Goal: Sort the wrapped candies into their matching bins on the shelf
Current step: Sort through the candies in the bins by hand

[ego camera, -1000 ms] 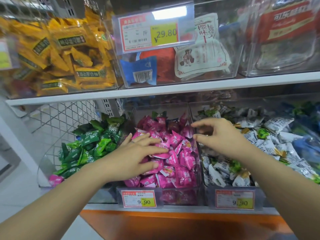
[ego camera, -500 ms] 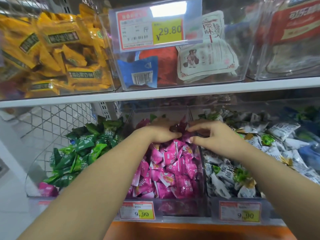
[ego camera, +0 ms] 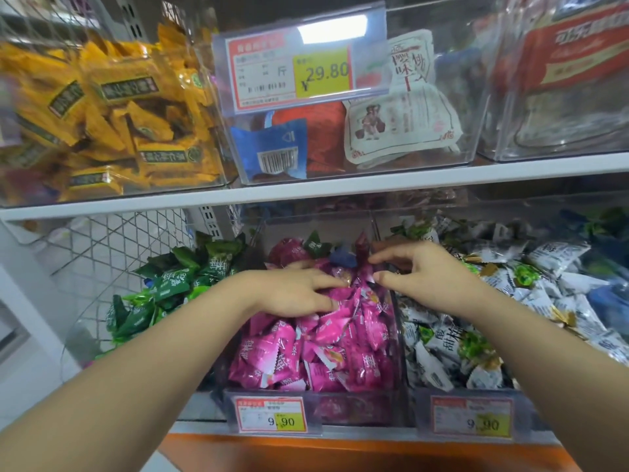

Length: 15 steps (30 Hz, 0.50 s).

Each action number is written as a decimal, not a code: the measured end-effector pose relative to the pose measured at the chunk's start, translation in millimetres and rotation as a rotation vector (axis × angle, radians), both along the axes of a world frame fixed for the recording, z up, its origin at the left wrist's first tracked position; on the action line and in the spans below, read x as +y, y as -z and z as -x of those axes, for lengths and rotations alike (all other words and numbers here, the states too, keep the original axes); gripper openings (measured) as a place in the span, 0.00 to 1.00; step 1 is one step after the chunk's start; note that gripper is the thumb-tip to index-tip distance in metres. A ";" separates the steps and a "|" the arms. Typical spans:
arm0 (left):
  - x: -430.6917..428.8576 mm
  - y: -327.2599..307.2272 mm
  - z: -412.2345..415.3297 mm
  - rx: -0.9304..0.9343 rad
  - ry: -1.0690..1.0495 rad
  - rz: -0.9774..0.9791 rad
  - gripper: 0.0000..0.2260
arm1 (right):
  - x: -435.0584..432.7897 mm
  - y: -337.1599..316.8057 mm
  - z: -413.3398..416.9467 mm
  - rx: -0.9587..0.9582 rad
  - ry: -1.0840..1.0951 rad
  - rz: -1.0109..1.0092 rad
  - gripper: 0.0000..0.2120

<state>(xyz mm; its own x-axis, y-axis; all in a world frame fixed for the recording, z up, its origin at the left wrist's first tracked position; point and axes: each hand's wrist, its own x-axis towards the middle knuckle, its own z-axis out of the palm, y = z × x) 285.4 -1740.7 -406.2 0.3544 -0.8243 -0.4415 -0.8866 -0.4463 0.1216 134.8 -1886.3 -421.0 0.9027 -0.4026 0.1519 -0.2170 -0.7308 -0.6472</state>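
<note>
— Since the frame half a second back, the left hand (ego camera: 292, 294) is drawing out from the rear of the middle bin (ego camera: 354, 408) and is now lying over the pink candies (ego camera: 306, 356). Meanwhile the right hand (ego camera: 422, 277) is keeping to the divider much as before.

— How are the left fingers lying?

— They are stretching out nearly straight and spread, pressing on top of the pink pile and gripping no wrapper.

— And the right?

— Its fingers are arching loosely, thumb and forefinger standing apart with nothing showing between them (the forefinger tip is sitting just beside a dark red candy (ego camera: 361, 248) that is sticking up at the bin's right wall).

— Are any odd colours sitting in that bin?

— A blue candy (ego camera: 342, 259) is lying among the pink ones just beyond the left fingertips, and a green-wrapped candy (ego camera: 316, 246) is poking up at the back.

— Where are the other heaps sitting?

— Green candies (ego camera: 177, 277) are filling the wire basket (ego camera: 112, 253) to the left, and white-and-green candies (ego camera: 452, 349) are filling the right-hand bin (ego camera: 422, 413).
</note>
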 end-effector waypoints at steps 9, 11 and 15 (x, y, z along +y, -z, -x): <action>19.4 -16.6 -1.4 0.177 -0.050 0.129 0.19 | 0.1 -1.0 0.4 0.008 -0.005 -0.011 0.14; 11.9 -18.6 -15.1 0.101 -0.086 0.231 0.18 | 0.9 -1.8 0.5 0.022 -0.002 -0.019 0.14; -19.6 -7.3 -35.5 0.013 -0.228 0.494 0.17 | 0.9 -2.3 0.6 0.028 0.008 -0.026 0.15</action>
<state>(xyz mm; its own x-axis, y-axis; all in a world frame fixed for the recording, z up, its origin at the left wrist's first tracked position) 320.9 -1760.4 -398.9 0.5451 -0.8380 -0.0266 -0.7712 -0.5136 0.3762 134.1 -1885.3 -418.8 0.9033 -0.4130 0.1158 -0.2411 -0.7122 -0.6593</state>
